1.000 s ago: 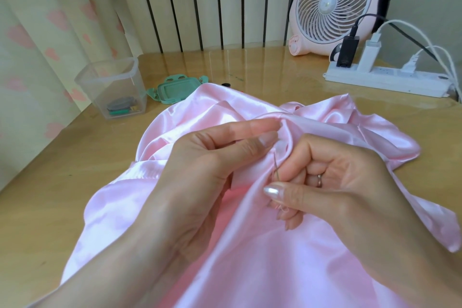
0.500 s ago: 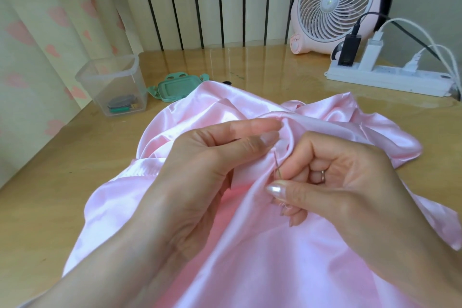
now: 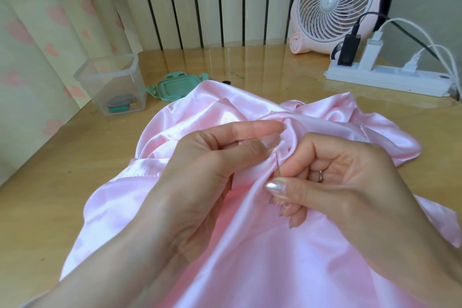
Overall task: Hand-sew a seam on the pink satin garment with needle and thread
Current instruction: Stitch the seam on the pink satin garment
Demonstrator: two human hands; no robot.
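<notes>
Needle standing in the fold at centre frame, between your two hands.

Your right hand [image 3: 350, 182] pinches the lower end of the thin steel sewing needle [image 3: 278, 164] between thumb and forefinger. Its long axis runs almost straight up the frame, with the tip pointing up and slightly left into the raised fold. Your left hand [image 3: 200, 175] pinches that fold of the glossy pink satin garment [image 3: 250, 257] between thumb and forefinger, touching the cloth just left of the needle. The rest of the garment spreads over the wooden tabletop [image 3: 50, 182] across the lower half of the frame. The right hand is the one on the needle, so the push probably goes up and away from you, towards the left fingertips [image 3: 272, 127]. Mind them. The thread is too fine to trace.
</notes>
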